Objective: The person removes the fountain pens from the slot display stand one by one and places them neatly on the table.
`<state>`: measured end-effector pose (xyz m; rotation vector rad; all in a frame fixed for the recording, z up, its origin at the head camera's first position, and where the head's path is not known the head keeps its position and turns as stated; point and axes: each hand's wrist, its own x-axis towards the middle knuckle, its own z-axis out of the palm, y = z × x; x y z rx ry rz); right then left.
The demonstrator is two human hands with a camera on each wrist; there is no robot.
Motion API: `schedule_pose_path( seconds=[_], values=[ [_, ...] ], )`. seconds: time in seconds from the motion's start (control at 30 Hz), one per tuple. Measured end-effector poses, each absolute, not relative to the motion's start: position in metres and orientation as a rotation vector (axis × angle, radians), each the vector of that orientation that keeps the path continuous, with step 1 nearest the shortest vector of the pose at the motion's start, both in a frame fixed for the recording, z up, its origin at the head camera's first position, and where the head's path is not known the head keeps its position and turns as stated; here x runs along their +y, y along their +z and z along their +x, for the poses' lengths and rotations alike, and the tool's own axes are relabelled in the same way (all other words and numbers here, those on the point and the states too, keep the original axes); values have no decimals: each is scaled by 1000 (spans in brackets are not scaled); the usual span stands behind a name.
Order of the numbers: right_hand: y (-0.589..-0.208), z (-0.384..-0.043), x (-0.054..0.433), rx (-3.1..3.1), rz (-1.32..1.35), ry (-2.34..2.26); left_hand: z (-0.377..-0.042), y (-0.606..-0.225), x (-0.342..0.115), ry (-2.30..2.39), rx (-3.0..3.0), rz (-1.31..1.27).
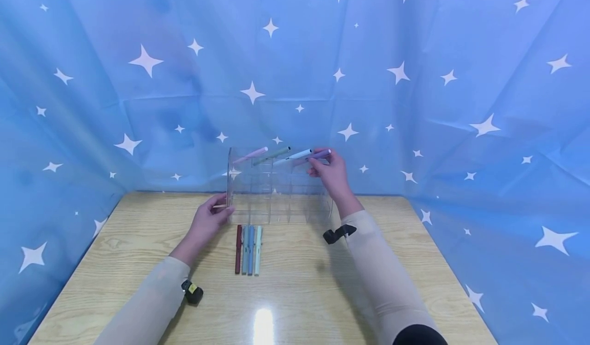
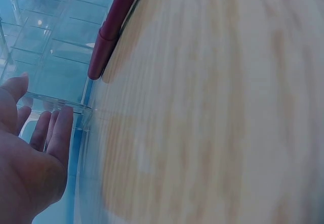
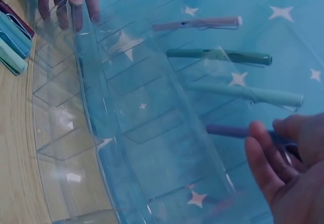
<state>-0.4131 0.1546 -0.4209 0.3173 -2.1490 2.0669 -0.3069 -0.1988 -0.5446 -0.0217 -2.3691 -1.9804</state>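
Observation:
A clear plastic pen holder (image 1: pixel 279 217) with several compartments stands at the back of the table. My left hand (image 1: pixel 207 223) grips its lower left side, thumb in front and fingers around the edge. At its upper right, my right hand (image 1: pixel 334 175) pinches a purple pen (image 3: pixel 228 131), whose far end overlaps the top compartment. Leaning in the top row, left of that pen, are a pink pen (image 3: pixel 202 23), a dark green pen (image 3: pixel 223 56) and a light blue pen (image 3: pixel 253 95).
In front of the holder, a dark red pen (image 1: pixel 238 249), a grey-blue pen (image 1: pixel 245 258), a blue pen (image 1: pixel 251 258) and a pale mint pen (image 1: pixel 258 258) lie side by side on the wooden table (image 1: pixel 138 232). A blue star-patterned curtain (image 1: pixel 295 53) hangs right behind.

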Motion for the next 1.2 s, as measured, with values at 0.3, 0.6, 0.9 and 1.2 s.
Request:
schedule_pose_path(
  seconds=[0.3,0.6,0.9,1.2],
  values=[
    [-421,-418,157,-2242,370,1995,-306,-544,-199,-1982,-2373,-15],
    [-419,-419,158,-2271,344,2023,-306,-542,-198,-1990,-2364,-7],
    [-422,-418,154,-2163,261,2002,-304,-541,-196,-2012,-2348,-38],
    [-418,-414,158,-1999,173,2029,-304,-541,-197,-2002,-2345,-38]
  ],
)
